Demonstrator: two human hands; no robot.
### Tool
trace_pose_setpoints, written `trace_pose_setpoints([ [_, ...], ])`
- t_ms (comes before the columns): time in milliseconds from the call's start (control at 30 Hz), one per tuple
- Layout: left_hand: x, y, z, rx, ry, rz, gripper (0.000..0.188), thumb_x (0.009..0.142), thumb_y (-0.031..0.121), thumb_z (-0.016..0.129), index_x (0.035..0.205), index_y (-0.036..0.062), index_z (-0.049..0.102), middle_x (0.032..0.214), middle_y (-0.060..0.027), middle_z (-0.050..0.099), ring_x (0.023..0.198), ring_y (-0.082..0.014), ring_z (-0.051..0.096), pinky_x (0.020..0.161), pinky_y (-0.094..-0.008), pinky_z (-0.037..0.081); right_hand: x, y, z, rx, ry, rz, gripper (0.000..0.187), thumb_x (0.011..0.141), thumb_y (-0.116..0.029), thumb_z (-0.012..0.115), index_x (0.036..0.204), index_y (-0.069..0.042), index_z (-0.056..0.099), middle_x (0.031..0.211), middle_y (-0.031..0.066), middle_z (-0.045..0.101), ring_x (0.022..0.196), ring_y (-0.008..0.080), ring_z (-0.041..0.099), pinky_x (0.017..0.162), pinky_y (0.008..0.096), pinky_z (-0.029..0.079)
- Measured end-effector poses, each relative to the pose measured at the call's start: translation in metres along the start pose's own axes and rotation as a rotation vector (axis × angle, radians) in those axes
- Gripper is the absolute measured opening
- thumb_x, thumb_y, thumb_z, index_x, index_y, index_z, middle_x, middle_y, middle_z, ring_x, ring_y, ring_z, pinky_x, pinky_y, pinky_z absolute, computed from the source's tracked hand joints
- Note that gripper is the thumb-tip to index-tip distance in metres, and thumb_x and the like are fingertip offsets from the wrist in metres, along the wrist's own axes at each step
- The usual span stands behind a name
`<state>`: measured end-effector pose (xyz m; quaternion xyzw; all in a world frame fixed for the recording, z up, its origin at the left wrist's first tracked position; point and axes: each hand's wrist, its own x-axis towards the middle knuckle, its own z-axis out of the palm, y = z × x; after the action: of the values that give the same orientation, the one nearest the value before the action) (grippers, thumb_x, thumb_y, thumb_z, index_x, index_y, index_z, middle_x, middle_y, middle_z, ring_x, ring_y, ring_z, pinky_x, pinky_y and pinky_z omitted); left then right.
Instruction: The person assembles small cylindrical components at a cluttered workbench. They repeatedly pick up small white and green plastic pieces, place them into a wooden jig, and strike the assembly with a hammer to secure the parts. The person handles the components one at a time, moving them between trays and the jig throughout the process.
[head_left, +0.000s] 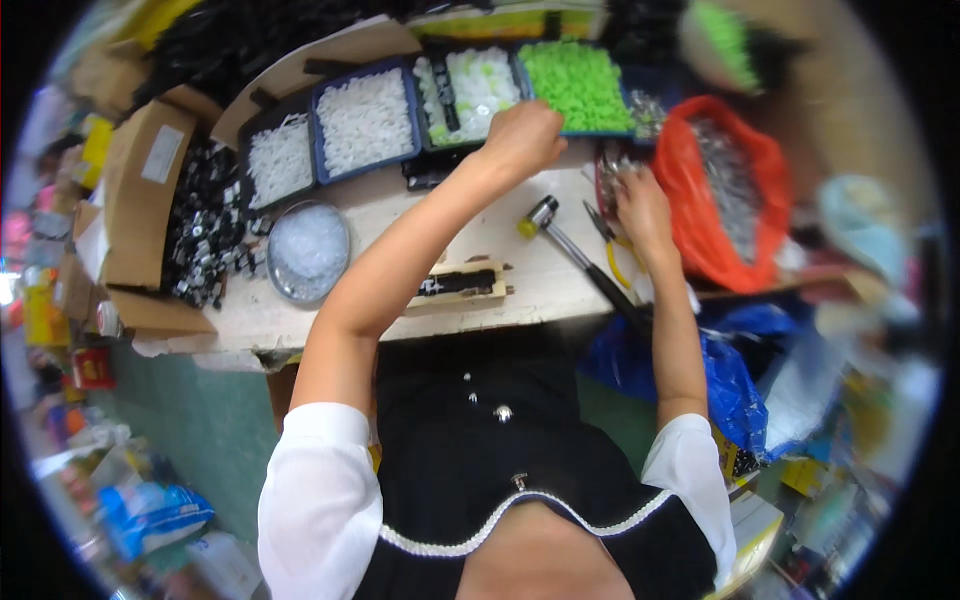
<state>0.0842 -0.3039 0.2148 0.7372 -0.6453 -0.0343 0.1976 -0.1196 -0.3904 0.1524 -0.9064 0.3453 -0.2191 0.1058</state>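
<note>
My left hand (525, 138) is closed, its fingers curled down at the front edge between a tray of white and pale green parts (482, 80) and a tray of bright green parts (575, 85). What it holds, if anything, is hidden. My right hand (643, 208) reaches into a small red-edged container of metal parts (608, 165), fingers bent together among them; no held part can be made out. Below the hands lie a hammer (575, 250) with a yellow-tipped head and yellow-handled pliers (622, 258). A wooden fixture (490, 283) with a black part in it sits near the front edge.
Trays of white parts (365, 125) line the back. A round dish of clear pieces (308, 250) and a cardboard box (145, 200) beside spilled black parts (215, 220) stand left. A red bag of metal pieces (765, 190) stands right, above blue plastic sheeting (735, 385).
</note>
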Motion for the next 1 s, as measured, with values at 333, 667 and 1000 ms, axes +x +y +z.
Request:
trace_pose_setpoints([
  [333, 0.074, -0.017, 0.042, -0.099, -0.190, 0.020, 0.026, 0.068, 0.023, 0.073, 0.081, 0.0012, 0.067, 0.080, -0.0188, 0.065, 0.072, -0.0323, 0.064, 0.066, -0.0396, 0.050, 0.016, 0.003, 0.008, -0.226, -0.157, 0.032, 0.015, 0.076, -0.002, 0.049, 0.087, 0.002, 0.058, 0.087, 0.0223, 0.059, 0.072, 0.0377, 0.063, 0.063, 0.0464, 0.052],
  [667, 0.075, -0.021, 0.030, -0.514, -0.145, -0.144, 0.023, 0.071, 0.009, 0.069, 0.090, -0.0047, 0.066, 0.072, -0.0141, 0.065, 0.055, -0.0168, 0.063, 0.051, -0.0289, 0.051, 0.023, 0.001, 0.013, -0.127, -0.072, 0.079, 0.015, 0.074, -0.002, 0.050, 0.085, 0.002, 0.057, 0.086, 0.0238, 0.059, 0.076, 0.0406, 0.060, 0.067, 0.0499, 0.049],
  [1000, -0.002, -0.006, -0.017, -1.427, 0.067, -0.344, 0.028, 0.082, 0.000, 0.059, 0.108, -0.0104, 0.056, 0.091, -0.0166, 0.063, 0.075, -0.0214, 0.064, 0.066, -0.0293, 0.054, 0.016, 0.023, 0.014, -0.040, 0.092, -0.055, 0.014, 0.075, -0.002, 0.052, 0.088, 0.001, 0.058, 0.081, 0.0194, 0.059, 0.068, 0.0338, 0.061, 0.059, 0.0418, 0.049],
])
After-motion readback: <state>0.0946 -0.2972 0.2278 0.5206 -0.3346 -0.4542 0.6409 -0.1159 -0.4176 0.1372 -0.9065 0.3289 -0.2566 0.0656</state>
